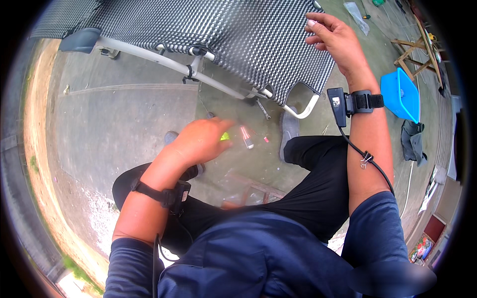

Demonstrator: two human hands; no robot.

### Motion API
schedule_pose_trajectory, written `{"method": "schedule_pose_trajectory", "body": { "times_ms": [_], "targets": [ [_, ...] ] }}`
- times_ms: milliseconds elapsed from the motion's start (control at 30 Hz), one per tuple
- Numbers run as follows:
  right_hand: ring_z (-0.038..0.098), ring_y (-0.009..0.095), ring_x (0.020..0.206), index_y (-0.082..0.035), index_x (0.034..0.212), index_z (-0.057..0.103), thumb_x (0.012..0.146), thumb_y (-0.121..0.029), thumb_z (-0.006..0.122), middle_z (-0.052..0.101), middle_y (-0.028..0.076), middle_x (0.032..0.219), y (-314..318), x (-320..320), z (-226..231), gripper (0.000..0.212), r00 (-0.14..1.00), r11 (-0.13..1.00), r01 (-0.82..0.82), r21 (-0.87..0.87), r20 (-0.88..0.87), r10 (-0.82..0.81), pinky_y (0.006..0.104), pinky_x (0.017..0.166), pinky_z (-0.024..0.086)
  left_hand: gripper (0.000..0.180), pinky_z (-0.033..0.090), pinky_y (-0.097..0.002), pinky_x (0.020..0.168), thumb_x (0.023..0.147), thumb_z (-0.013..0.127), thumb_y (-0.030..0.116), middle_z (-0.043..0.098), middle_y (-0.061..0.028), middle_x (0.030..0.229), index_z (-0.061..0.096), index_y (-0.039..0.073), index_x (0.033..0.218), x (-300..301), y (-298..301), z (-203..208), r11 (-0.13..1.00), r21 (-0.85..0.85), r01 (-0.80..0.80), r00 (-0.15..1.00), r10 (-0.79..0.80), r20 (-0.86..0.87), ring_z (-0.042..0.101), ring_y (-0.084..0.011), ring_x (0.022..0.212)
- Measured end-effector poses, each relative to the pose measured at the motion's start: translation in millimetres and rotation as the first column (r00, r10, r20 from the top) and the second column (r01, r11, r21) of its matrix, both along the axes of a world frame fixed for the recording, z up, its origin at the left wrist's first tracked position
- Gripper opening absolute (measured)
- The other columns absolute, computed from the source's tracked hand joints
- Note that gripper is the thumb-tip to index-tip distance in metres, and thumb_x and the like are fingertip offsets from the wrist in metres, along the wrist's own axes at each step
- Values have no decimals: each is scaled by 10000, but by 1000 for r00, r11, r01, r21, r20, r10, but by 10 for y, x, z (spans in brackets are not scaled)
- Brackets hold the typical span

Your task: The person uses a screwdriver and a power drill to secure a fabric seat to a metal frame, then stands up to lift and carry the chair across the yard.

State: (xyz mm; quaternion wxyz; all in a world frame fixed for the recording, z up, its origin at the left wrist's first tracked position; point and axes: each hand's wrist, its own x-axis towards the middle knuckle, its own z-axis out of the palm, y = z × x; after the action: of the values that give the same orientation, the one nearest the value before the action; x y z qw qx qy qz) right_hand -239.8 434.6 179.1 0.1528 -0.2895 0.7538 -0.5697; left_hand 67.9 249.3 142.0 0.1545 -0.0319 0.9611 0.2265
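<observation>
A folding cot with black-and-white woven fabric (238,35) on a white tube frame (164,60) lies across the top of the view. My right hand (335,37) reaches up to its right edge, fingers curled on the fabric border. My left hand (201,141) is blurred, low over the concrete between my knees, its fingertips at a small yellow-green item (225,136). Whether it grips that item is unclear. A red-and-silver tool (246,137) lies just right of it. Both wrists wear black strapped devices with cables.
A metal tool (263,108) lies under the cot frame near my grey shoe (289,126). A blue plastic tub (400,94), a grey cloth (413,141) and a wooden stool (415,49) stand at the right. A reddish wooden piece (258,188) lies by my knees.
</observation>
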Motion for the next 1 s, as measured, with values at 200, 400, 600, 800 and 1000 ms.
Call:
{"method": "schedule_pose_trajectory", "body": {
  "times_ms": [200,400,600,800,1000],
  "targets": [
    [683,124,845,-33,1271,632,935,-305,663,707,68,1081,-14,16,0,434,1000,1000,-15,-12,2,15,265,734,503,485,498,-488,820,852,712,228,676,-209,1023,584,59,1288,19,9,0,1000,-4,-2,1000,2,3,634,-417,946],
    [687,126,846,-30,1265,635,931,-308,671,709,71,1081,-28,-5,-10,436,1000,1000,-13,-8,10,13,265,731,502,487,499,-487,820,854,710,226,679,-207,1026,583,60,1293,9,12,12,1000,-4,-5,1000,5,8,635,-416,947],
    [683,118,831,-27,1261,637,934,-311,671,709,71,1079,-44,-4,-19,434,1000,1000,-25,-12,-2,25,257,720,505,490,500,-486,823,854,709,229,680,-206,1027,583,61,1297,13,6,23,1000,-7,-10,1000,10,12,637,-415,947],
    [680,115,825,-24,1262,635,938,-307,667,709,72,1082,-52,-12,-21,432,1000,999,-29,-14,2,29,255,715,505,486,502,-485,828,858,706,234,679,-208,1035,584,65,1297,13,10,25,1000,-12,-15,1000,16,27,636,-417,952],
    [680,111,825,-29,1264,636,934,-301,672,709,74,1080,-46,-29,-30,429,999,999,-28,-18,18,28,251,709,502,478,501,-485,829,861,704,237,677,-212,1039,588,70,1293,4,19,40,1000,-16,-19,999,19,39,636,-419,956]
  ]
}}
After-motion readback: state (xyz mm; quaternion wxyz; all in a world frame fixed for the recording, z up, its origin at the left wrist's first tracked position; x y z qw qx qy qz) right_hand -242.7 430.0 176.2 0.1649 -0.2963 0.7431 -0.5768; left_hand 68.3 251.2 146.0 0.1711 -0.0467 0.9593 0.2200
